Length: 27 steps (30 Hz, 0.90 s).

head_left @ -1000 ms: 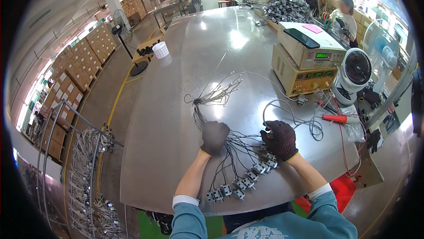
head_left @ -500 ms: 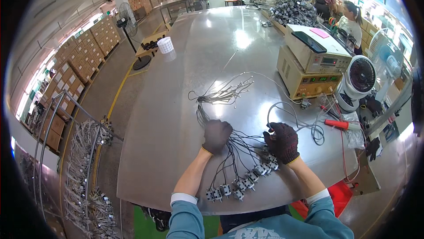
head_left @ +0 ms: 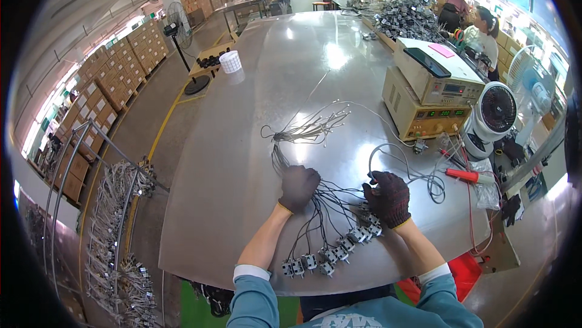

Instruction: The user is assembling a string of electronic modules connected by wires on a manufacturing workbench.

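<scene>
Mostly my view is shifting: the far things on the steel desk (head_left: 212,207) are sitting slightly lower and further right than a second ago, while my gloved hands are barely moving against the cables. On the upper test instrument (head_left: 445,94), the display is now showing dim red instead of bright green; I am taking that as a changed reading, with my grip on the work staying much the same.

My left hand (head_left: 299,189) is closing its fingers around the cable bundle (head_left: 280,161), whose pale wire ends (head_left: 321,125) are fanning out beyond it. On my side of that fist, black leads (head_left: 315,213) are spreading to a slanting row of small grey metal-cased components (head_left: 309,262), which are lying on the desk near its front edge.

My right hand (head_left: 388,199) is hovering by the upper end of that row, its fingers seemingly pinching a looped grey cable (head_left: 370,159); the glove is hiding the exact contact. Farther right, a red-handled probe (head_left: 464,175) is lying beside a clear plastic bag (head_left: 486,194).
</scene>
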{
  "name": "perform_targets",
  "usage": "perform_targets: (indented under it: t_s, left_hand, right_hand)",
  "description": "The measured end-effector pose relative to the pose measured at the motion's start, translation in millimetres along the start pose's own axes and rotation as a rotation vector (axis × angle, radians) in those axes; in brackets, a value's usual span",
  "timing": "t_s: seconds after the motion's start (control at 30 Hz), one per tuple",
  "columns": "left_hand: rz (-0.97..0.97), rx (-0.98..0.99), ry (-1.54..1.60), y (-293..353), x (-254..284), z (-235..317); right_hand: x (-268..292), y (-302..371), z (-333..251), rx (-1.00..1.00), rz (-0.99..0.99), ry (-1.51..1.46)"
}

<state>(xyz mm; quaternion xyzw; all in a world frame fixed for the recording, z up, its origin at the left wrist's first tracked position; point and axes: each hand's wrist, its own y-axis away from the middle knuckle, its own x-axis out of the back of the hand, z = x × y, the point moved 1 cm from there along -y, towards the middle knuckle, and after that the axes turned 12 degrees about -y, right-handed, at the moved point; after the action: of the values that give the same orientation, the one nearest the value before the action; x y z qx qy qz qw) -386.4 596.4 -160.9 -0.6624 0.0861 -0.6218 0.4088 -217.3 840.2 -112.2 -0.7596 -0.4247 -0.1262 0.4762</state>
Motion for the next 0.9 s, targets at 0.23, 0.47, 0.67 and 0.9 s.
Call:
perform_targets:
  t_s: [0.23,0.47,0.67,0.9]
  left_hand:
    - [0.276,-0.130,-0.071,-2.9,5.1,3.3]
    - [0.067,-0.023,0.020,-10.9,21.8,8.4]
    - [-0.211,0.117,0.474,-41.8,57.1,50.2]
    - [-0.390,-0.101,0.137,-38.3,38.6,84.8]
  right_hand:
    - [0.6,-1.1,-2.9,0.018,0.002,0.011]
    - [1.0,-0.8,-7.1,0.001,0.005,-0.003]
    - [2.5,-0.1,-8.5,-0.020,0.009,0.011]
    - [-0.9,1.3,-8.8,-0.031,-0.022,-0.017]
